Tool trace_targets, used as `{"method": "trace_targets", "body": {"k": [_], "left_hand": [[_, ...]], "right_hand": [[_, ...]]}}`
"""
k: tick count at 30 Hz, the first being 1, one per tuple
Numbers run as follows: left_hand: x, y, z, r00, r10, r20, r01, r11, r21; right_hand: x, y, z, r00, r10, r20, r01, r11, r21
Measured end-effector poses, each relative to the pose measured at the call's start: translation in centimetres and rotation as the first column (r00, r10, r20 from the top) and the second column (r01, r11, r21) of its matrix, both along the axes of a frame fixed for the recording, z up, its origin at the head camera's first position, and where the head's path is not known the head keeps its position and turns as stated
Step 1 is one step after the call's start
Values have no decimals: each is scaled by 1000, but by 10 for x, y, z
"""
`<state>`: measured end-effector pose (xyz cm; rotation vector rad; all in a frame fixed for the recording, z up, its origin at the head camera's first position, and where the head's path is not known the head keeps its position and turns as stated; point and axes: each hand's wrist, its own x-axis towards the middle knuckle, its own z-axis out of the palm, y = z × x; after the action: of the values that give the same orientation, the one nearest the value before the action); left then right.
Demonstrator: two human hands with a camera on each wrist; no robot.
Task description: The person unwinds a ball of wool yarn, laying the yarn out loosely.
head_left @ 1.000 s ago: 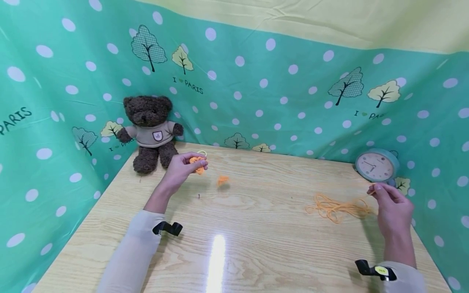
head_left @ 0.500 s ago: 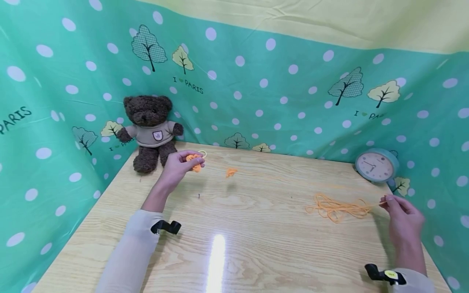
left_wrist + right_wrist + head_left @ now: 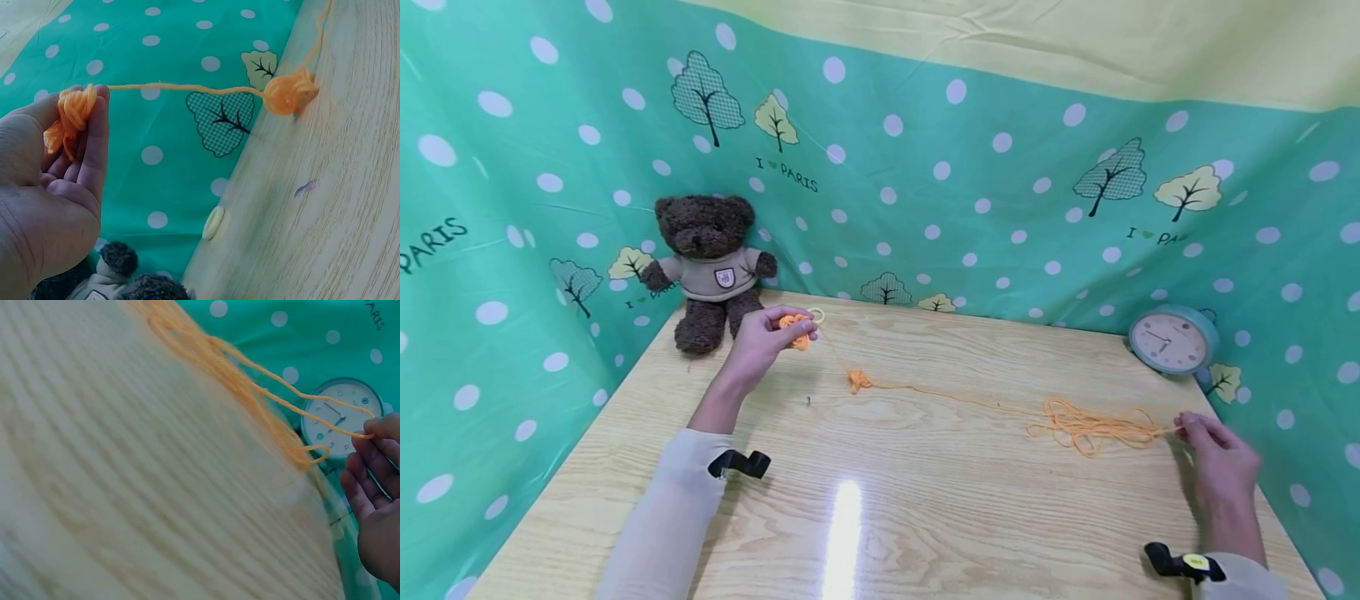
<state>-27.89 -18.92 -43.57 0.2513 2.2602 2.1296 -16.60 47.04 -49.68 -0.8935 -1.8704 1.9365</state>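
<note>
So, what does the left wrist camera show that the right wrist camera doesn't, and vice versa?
Only the left wrist view: the left hand holding a bundle of orange yarn, a small orange yarn clump, a pale yellow ring, a purplish speck, and part of a dark brown plush bear in a grey top.

Only the right wrist view: the right hand pinching part of a loose orange yarn tangle, and a round teal-rimmed clock.

Both: orange yarn, the pale wood-grain table and the green cloth with pale dots.

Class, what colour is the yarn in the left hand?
The yarn is orange, clearest from the left wrist.
</note>
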Motion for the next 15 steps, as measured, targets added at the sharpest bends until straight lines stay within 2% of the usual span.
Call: {"method": "trace_targets", "body": {"k": [9,15], "left_hand": [[1,2,0,1000,-11,2,11,1000,-9],[1,1,-1,1000,-21,19,21,1000,-14]], "right_hand": [[-7,-6,-7,997,-20,78,14,997,78],[-10,-18,6,994,-24,106,14,996,92]]}}
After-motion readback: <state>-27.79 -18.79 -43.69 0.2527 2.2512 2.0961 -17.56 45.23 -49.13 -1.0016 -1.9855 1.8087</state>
